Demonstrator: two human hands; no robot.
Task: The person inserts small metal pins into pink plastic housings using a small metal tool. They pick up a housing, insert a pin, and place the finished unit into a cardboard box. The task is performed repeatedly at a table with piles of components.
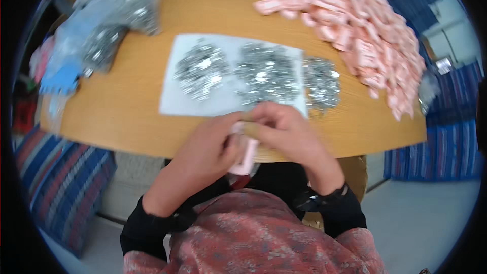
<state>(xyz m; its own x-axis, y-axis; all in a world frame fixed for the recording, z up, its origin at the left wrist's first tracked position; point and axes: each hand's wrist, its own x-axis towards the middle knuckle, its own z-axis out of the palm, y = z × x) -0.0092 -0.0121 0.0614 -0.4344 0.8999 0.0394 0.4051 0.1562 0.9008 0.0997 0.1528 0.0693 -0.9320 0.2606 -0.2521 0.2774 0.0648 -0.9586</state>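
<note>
Close to the table's front edge, my left hand (203, 149) is closed around a slim pink plastic piece (247, 158), which points down toward my lap. My right hand (291, 133) meets it at the upper end, thumb and fingers pinched together. Whatever lies in that pinch is hidden and blurred by motion. Just beyond my hands lies a white sheet (170, 94) bearing two heaps of small shiny metal parts, a left heap (203, 71) and a right heap (266, 73). A third metal heap (322, 85) sits beside the sheet's right edge, partly on bare wood.
A large pile of similar pink pieces (360, 30) covers the table's far right. At the left lie clear bags of metal parts (139, 7) and a blue toothed item (60, 78). The wooden table (213, 0) curves along its front edge. Striped cloth (66, 187) covers something at lower left.
</note>
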